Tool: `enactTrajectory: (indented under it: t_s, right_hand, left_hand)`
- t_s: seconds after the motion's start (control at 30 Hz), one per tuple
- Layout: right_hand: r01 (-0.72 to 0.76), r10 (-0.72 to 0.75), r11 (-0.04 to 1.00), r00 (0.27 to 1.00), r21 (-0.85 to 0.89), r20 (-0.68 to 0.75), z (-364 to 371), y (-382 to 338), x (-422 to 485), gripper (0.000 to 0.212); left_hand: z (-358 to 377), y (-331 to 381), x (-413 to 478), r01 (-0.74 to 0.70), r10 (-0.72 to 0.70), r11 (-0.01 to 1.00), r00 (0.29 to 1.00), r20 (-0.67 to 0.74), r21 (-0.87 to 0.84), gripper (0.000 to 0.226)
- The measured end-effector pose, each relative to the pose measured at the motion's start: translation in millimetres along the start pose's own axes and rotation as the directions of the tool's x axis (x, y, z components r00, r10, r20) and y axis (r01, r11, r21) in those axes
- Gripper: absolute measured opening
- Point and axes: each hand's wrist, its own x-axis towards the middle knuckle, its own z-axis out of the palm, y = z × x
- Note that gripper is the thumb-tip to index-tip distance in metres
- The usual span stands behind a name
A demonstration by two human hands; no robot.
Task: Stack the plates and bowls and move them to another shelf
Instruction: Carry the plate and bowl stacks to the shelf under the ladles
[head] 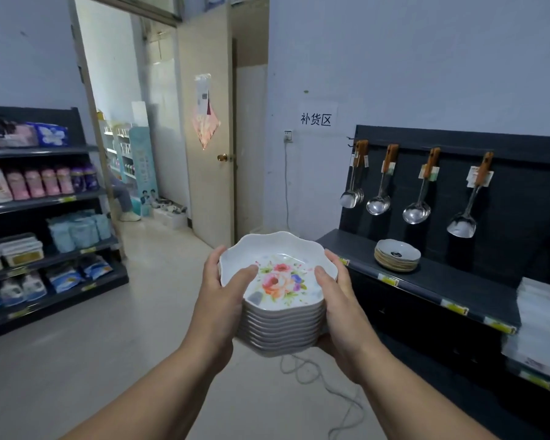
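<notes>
Left hand [223, 289], right hand [338, 295] gripping stacked scalloped bowls [280, 282], floral, perhaps nine

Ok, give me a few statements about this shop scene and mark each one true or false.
1. The left hand and right hand both hold the stack of bowls. True.
2. The top bowl is plain white inside. False: it carries a flower print.
3. A stack of plates sits on the dark shelf at right. True.
4. The ladles lie flat on that shelf. False: they hang from the panel above it.
</notes>
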Motion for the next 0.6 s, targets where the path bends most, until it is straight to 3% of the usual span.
enactTrajectory:
  t_s: [0.2, 0.47, 0.6]
  right_hand:
    - [0.023, -0.024, 0.999, 0.998, -0.024, -0.06, 44, -3, 61, 0.029]
    - [0.006, -0.008, 1.0, 0.994, -0.015, -0.108, 52, 7, 143, 0.028]
    - [0.015, -0.012, 1.0, 0.992, 0.024, -0.128, 32, 13, 196, 0.028]
  left_hand:
    - [-28, 3, 79, -0.011, 0.013, 1.0, 0.998, 0.057, -0.022, 0.054]
    - [-20, -21, 163, 0.037, -0.036, 0.999, 0.995, 0.091, -0.005, 0.053]
    - [8, -38, 210, 0.044, -0.046, 0.999, 0.992, 0.115, 0.025, 0.04]
